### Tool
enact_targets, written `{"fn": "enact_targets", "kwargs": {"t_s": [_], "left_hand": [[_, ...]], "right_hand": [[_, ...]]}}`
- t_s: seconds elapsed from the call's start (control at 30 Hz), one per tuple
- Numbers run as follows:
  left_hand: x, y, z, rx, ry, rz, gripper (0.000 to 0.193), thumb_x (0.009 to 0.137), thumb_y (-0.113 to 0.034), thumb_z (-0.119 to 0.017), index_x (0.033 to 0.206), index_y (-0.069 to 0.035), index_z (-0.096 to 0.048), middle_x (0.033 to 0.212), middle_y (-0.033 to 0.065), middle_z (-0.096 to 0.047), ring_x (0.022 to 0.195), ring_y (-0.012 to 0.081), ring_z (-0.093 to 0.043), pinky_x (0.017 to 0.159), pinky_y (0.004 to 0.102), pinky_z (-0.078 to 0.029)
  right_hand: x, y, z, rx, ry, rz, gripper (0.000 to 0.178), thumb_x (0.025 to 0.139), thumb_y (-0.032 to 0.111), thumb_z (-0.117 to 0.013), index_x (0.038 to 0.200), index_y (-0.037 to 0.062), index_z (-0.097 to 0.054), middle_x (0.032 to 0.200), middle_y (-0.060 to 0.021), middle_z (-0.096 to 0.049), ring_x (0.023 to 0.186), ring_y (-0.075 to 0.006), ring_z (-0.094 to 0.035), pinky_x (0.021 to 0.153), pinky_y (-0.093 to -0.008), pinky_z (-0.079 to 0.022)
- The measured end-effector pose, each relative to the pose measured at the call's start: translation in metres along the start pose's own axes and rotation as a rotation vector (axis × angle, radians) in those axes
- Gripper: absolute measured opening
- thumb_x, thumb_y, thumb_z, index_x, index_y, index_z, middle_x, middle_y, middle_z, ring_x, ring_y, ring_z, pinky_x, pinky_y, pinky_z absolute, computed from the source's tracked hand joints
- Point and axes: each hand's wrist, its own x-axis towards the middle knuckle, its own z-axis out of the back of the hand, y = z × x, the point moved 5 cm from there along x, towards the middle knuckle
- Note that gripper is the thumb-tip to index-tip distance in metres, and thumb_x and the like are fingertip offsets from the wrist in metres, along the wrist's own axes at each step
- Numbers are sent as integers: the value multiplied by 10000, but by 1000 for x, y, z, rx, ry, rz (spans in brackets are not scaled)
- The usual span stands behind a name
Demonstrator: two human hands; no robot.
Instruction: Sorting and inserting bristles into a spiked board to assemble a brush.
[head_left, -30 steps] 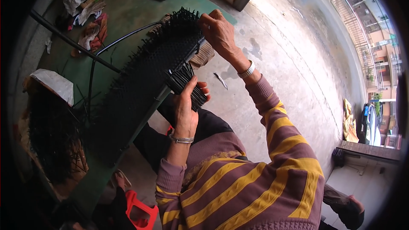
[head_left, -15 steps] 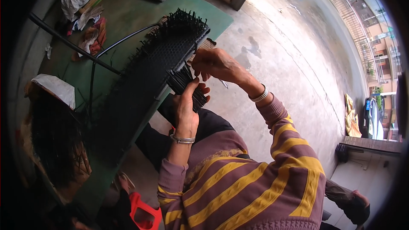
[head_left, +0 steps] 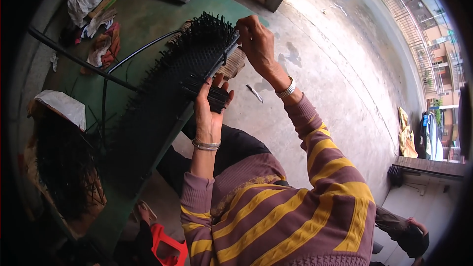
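A long black board with small holes (head_left: 193, 63) lies along the table's near edge. Black tufts (head_left: 209, 25) stand up thickly at its far end and along its far side. My left hand (head_left: 209, 124) is closed around a bundle of thin black strips (head_left: 217, 100), close beside the board's near edge. At the board's far right corner, my right hand (head_left: 259, 44) has its fingers pinched together against the rim. Whatever is between those fingertips is too small or hidden to make out.
A bent black rod (head_left: 81, 59) crosses the green table (head_left: 231, 6). Rags (head_left: 106, 47) lie at its far left. A container of loose black strips (head_left: 64, 167) stands at the left. Below is a red stool (head_left: 167, 246); other people's limbs show at the lower edge and lower right.
My right hand has moved away from the left hand, up to the board's far corner. My left hand has risen slightly and turned, still gripping the bundle of strips.
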Motion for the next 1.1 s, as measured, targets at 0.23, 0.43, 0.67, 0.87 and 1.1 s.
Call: {"fn": "enact_targets", "kwargs": {"t_s": [0.23, 0.43, 0.67, 0.87, 1.1], "left_hand": [[-4, 2, 5, 49, 55, 36, 259, 867, -111, -599, 1123, -91, -562, 1100, 117, -667, 1008, 234, -627, 881, 449, -532], [-6, 0, 16, 131, 28, 1, 298, 849, -102, -601, 1143, -97, -553, 1013, 104, -667, 933, 207, -638, 846, 435, -539], [-13, -4, 16, 170, 49, -21, 295, 831, -85, -625, 1112, -85, -535, 888, 91, -651, 826, 177, -640, 774, 410, -548], [-19, -3, 13, 174, 77, -18, 273, 839, -83, -630, 1094, -82, -532, 856, 86, -639, 786, 172, -634, 766, 416, -550], [-23, -3, 14, 163, 72, -19, 277, 847, -82, -625, 1108, -64, -534, 846, 75, -640, 783, 160, -631, 756, 408, -560]], "right_hand": [[2, -7, -6, -1, 5, -18, 54, 953, 93, -550, 956, 40, -564, 766, -77, -662, 595, -134, -656, 510, -266, -506], [6, -11, -5, 13, 24, -22, 51, 942, 83, -569, 951, 33, -582, 764, -79, -664, 593, -127, -652, 511, -261, -496], [12, -4, -6, 56, 134, 61, 67, 942, 61, -546, 918, 15, -588, 762, -77, -658, 616, -135, -653, 553, -263, -503], [21, -20, -6, 60, 135, 12, 74, 940, 85, -540, 928, 30, -589, 758, -91, -655, 658, -153, -661, 599, -285, -505], [19, -16, -16, -89, 325, 81, 58, 888, 132, -591, 907, 90, -627, 785, -93, -640, 689, -264, -635, 621, -354, -488]]}}
